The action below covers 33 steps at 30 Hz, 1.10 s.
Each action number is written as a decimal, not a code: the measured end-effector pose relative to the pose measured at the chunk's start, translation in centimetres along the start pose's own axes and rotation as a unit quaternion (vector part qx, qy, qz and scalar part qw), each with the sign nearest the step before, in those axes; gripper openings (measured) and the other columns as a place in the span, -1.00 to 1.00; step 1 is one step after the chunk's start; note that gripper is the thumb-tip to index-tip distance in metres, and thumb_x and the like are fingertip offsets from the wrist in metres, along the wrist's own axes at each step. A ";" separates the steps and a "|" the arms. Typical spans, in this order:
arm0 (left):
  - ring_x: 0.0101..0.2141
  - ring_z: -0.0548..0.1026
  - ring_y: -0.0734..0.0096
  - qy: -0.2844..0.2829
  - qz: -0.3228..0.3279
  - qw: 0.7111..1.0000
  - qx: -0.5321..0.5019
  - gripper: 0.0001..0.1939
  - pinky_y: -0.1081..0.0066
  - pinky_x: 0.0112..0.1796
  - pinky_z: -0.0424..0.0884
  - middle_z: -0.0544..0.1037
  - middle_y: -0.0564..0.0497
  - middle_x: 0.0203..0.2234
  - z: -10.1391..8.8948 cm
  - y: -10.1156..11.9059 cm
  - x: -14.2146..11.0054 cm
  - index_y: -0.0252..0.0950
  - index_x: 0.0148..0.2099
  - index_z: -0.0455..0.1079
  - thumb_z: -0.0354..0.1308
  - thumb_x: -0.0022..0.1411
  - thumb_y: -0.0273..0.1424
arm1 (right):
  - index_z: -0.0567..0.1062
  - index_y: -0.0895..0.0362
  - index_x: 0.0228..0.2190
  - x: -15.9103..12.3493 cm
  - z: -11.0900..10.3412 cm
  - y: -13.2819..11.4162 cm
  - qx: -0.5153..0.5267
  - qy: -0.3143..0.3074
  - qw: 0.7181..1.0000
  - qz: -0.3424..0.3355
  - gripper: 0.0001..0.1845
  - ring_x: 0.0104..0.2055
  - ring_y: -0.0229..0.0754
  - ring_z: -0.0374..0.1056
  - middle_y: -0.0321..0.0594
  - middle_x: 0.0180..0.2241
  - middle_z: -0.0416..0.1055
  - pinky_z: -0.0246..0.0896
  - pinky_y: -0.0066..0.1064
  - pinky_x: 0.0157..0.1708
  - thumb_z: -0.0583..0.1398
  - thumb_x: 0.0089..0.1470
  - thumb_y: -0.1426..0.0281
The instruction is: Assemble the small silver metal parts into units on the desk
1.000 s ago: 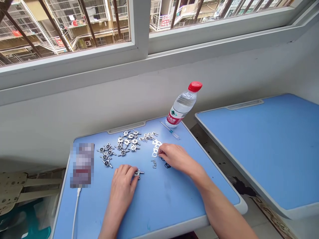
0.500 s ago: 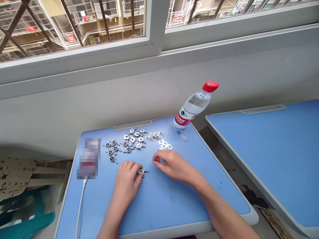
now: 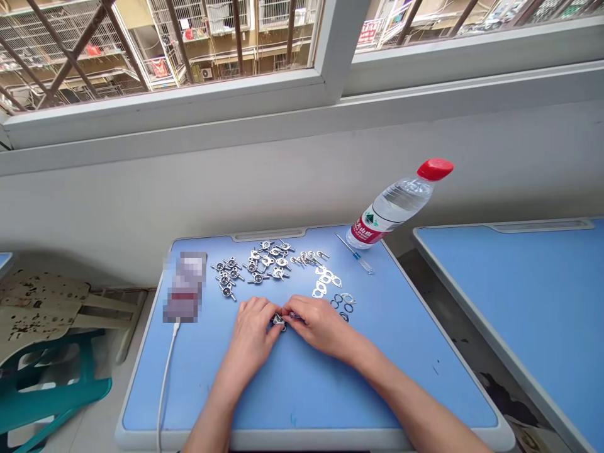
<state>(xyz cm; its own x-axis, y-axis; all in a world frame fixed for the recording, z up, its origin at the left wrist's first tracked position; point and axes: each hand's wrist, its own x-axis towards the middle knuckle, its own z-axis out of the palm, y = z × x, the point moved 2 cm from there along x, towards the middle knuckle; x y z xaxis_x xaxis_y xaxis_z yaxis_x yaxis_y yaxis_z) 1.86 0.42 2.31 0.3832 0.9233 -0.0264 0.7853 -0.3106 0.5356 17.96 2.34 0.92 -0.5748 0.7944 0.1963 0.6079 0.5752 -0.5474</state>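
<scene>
Head view: the left hand (image 3: pixel 251 333) and right hand (image 3: pixel 321 325) are pinching a small metal fitting (image 3: pixel 279 320) between their fingertips; black rubber O-rings (image 3: pixel 343 307) are lying just beyond the right fingers.

**Desk lot: one silver fitting between my hands**

Item one: small silver winged fitting (image 3: pixel 279 320), held at the fingertips of my left hand (image 3: pixel 250 343) and right hand (image 3: pixel 321 327). Beside them on the blue desk (image 3: pixel 151 402): a cluster of silver winged fittings (image 3: pixel 250 267), flat pale metal gaskets (image 3: pixel 323 280), thin black rubber rings (image 3: pixel 342 308). Farther along: slim screwdriver with clear handle (image 3: pixel 353 251), tilted clear water bottle with red cap (image 3: pixel 391 211).
</scene>
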 end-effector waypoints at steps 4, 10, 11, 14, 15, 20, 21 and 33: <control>-0.20 0.39 0.28 0.009 0.007 1.000 0.002 -0.90 0.27 -0.18 0.24 0.49 0.05 -0.27 0.1 0.0 -0.1 -0.21 -0.19 0.36 0.11 0.27 -0.51 | 0.43 0.14 -0.38 0.0 -0.2 -0.1 -0.003 -0.018 1.000 0.022 -0.85 -0.41 -0.21 0.39 -0.21 -0.40 0.48 0.14 -0.43 -0.44 0.09 0.17 0.54; -0.20 0.41 0.30 0.018 0.010 1.000 0.002 -0.88 0.27 -0.17 0.24 0.50 0.06 -0.28 0.1 0.0 -0.1 -0.22 -0.18 0.35 0.14 0.25 -0.53 | 0.44 0.13 -0.39 0.2 -0.6 0.0 0.035 -0.031 0.997 0.053 -0.85 -0.40 -0.22 0.38 -0.24 -0.41 0.48 0.15 -0.43 -0.40 0.12 0.14 0.56; -0.20 0.41 0.30 0.018 0.009 1.000 0.001 -0.88 0.27 -0.17 0.24 0.50 0.06 -0.27 0.1 0.0 -0.1 -0.22 -0.18 0.35 0.14 0.25 -0.53 | 0.44 0.13 -0.39 0.2 -0.7 0.0 0.038 -0.033 0.997 0.056 -0.85 -0.40 -0.22 0.37 -0.24 -0.42 0.48 0.15 -0.43 -0.40 0.12 0.15 0.56; -0.20 0.41 0.30 0.014 0.007 1.000 0.000 -0.87 0.27 -0.15 0.23 0.50 0.06 -0.27 0.1 0.2 -0.1 -0.23 -0.18 0.35 0.16 0.24 -0.54 | 0.44 0.12 -0.39 0.2 -0.6 0.0 0.042 -0.037 0.997 0.062 -0.84 -0.40 -0.22 0.37 -0.24 -0.42 0.48 0.15 -0.42 -0.40 0.10 0.16 0.55; -0.20 0.40 0.30 0.014 0.007 1.000 0.000 -0.87 0.27 -0.15 0.23 0.50 0.07 -0.27 0.1 0.2 -0.1 -0.23 -0.18 0.35 0.16 0.24 -0.54 | 0.44 0.12 -0.39 0.3 -0.5 0.1 0.041 -0.037 0.996 0.064 -0.84 -0.40 -0.22 0.37 -0.24 -0.42 0.48 0.15 -0.42 -0.40 0.10 0.16 0.55; -0.20 0.40 0.29 0.015 0.004 1.000 0.006 -0.89 0.27 -0.16 0.22 0.49 0.06 -0.28 0.1 0.1 -0.2 -0.23 -0.19 0.34 0.15 0.25 -0.53 | 0.43 0.12 -0.39 0.2 -0.4 0.1 0.035 -0.041 0.997 0.053 -0.84 -0.39 -0.22 0.37 -0.24 -0.41 0.47 0.16 -0.42 -0.39 0.09 0.16 0.53; -0.20 0.39 0.29 0.016 0.004 1.000 0.008 -0.89 0.27 -0.16 0.22 0.49 0.06 -0.28 0.1 0.1 -0.2 -0.23 -0.19 0.34 0.14 0.26 -0.53 | 0.43 0.12 -0.39 0.2 -0.4 0.1 0.030 -0.041 0.998 0.047 -0.85 -0.39 -0.22 0.37 -0.23 -0.41 0.47 0.16 -0.42 -0.39 0.08 0.17 0.53; -0.22 0.39 0.30 0.025 0.010 1.000 0.010 -0.90 0.28 -0.19 0.23 0.49 0.06 -0.29 0.1 0.1 -0.2 -0.21 -0.20 0.34 0.12 0.26 -0.52 | 0.49 0.11 -0.34 0.1 -1.0 -0.5 0.024 -0.055 0.995 0.074 -0.82 -0.35 -0.17 0.43 -0.20 -0.36 0.53 0.21 -0.39 -0.36 0.08 0.18 0.48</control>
<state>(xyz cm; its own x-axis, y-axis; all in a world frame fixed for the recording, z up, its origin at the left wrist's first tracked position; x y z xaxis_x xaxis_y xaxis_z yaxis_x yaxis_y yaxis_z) 1.89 0.15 2.32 0.3752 0.9266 0.0265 0.7872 -0.3336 0.5186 18.14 2.34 2.07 -0.5389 0.8421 0.0207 0.6653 0.4405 -0.6028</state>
